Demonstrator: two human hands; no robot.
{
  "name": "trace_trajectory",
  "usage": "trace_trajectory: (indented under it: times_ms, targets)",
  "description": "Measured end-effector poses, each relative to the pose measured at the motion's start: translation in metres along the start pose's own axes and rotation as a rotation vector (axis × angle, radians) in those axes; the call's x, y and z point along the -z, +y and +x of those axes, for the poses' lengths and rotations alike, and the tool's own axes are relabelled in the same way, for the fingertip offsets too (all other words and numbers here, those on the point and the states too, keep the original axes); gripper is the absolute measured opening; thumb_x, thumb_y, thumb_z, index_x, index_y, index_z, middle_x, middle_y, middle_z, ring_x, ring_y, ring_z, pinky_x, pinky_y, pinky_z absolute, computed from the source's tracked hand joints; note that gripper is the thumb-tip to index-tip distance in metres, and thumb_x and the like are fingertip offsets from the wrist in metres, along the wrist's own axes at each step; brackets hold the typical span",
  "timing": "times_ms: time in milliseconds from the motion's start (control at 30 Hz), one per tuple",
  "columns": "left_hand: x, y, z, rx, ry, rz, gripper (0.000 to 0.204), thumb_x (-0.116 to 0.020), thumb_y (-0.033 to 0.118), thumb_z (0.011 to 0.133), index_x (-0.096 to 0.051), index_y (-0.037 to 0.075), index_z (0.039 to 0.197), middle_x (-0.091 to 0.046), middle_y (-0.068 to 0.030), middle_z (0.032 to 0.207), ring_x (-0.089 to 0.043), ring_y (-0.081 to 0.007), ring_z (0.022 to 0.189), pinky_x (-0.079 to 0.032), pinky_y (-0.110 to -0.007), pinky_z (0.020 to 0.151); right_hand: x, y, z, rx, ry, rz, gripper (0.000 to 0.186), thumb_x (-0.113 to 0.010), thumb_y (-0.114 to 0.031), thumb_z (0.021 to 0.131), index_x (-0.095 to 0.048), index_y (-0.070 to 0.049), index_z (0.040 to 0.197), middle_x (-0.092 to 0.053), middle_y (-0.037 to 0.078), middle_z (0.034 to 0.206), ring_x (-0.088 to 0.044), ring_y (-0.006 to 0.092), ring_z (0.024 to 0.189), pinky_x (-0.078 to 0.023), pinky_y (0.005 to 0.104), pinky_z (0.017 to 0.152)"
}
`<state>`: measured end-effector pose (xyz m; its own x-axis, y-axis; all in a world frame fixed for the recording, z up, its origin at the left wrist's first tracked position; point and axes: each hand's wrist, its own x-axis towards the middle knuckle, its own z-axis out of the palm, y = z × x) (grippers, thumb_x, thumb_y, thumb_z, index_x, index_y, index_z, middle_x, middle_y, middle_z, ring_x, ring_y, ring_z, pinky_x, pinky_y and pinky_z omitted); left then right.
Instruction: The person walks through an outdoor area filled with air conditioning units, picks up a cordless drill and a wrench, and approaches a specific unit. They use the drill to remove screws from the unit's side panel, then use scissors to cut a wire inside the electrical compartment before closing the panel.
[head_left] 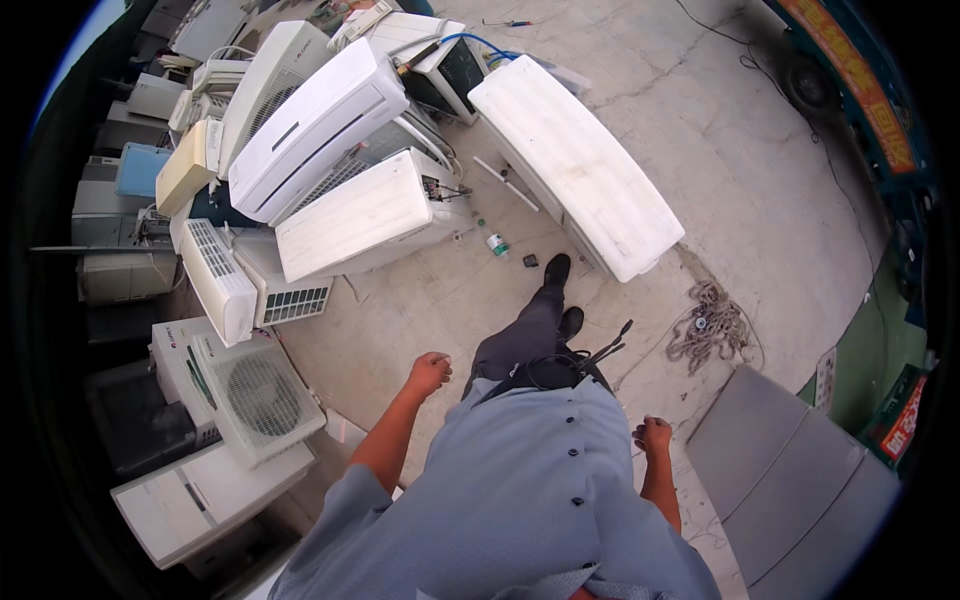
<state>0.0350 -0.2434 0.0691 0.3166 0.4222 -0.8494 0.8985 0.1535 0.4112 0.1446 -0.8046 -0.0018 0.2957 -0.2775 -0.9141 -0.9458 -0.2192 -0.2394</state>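
My left hand [430, 373] hangs beside my left leg with its fingers loosely curled in and nothing seen in them. On the other side of my body, my right hand [653, 434] is also curled and holds nothing that I can see. Both are away from any appliance. Ahead on the floor stands a long white air conditioner casing [585, 165]. Left of it lies another white air conditioner unit [355, 215] with wiring exposed at its end. A white outdoor unit with a round fan grille [263, 395] sits to the left.
More used air conditioners [320, 120] are heaped at the far left. A small bottle [496, 243] and a dark object [531, 260] lie by my foot. Tangled rope [710, 330] and a grey panel [790, 470] are at right, a blue truck [870, 100] beyond.
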Motion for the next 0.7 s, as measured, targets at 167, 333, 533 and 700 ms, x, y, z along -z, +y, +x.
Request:
trace_trajectory:
  times_ms: [167, 333, 533, 700]
  targets:
    - [0.004, -0.003, 0.013, -0.014, 0.011, -0.053, 0.032, -0.065, 0.026, 0.095, -0.067, 0.003, 0.118, -0.072, -0.0107, 0.092, -0.068, -0.0166, 0.072, -0.051, -0.030, 0.057, -0.003, -0.051, 0.003, 0.144, -0.016, -0.023, 0.024, -0.060, -0.027, 0.100, -0.062, -0.005, 0.107, -0.067, 0.006, 0.080, -0.070, 0.0197, 0.066, -0.055, 0.0350, 0.054]
    - [-0.001, -0.014, 0.021, -0.061, 0.058, -0.081, 0.031, -0.067, 0.026, 0.093, -0.069, 0.001, 0.112, -0.072, -0.0099, 0.087, -0.067, -0.0161, 0.068, -0.050, -0.031, 0.054, -0.012, -0.069, 0.018, 0.204, -0.044, 0.046, 0.021, -0.061, -0.024, 0.099, -0.060, -0.003, 0.105, -0.066, 0.009, 0.076, -0.068, 0.0212, 0.058, -0.048, 0.0321, 0.042]
    - [-0.009, -0.042, 0.022, -0.028, 0.070, -0.151, 0.028, -0.067, 0.025, 0.094, -0.069, 0.001, 0.107, -0.069, -0.0100, 0.080, -0.063, -0.0184, 0.061, -0.048, -0.033, 0.051, -0.020, -0.045, 0.015, 0.343, 0.001, -0.069, 0.022, -0.063, -0.018, 0.095, -0.064, 0.004, 0.095, -0.065, 0.010, 0.069, -0.060, 0.0189, 0.055, -0.048, 0.0378, 0.047]
    - [-0.024, -0.103, 0.030, -0.063, 0.001, -0.056, 0.019, -0.066, 0.025, 0.092, -0.067, 0.006, 0.092, -0.067, -0.0073, 0.077, -0.061, -0.0203, 0.057, -0.048, -0.036, 0.049, 0.025, 0.033, 0.134, 0.577, 0.046, -0.444, 0.031, -0.065, -0.017, 0.088, -0.072, 0.013, 0.088, -0.072, 0.023, 0.074, -0.067, 0.0271, 0.065, -0.052, 0.0431, 0.066]
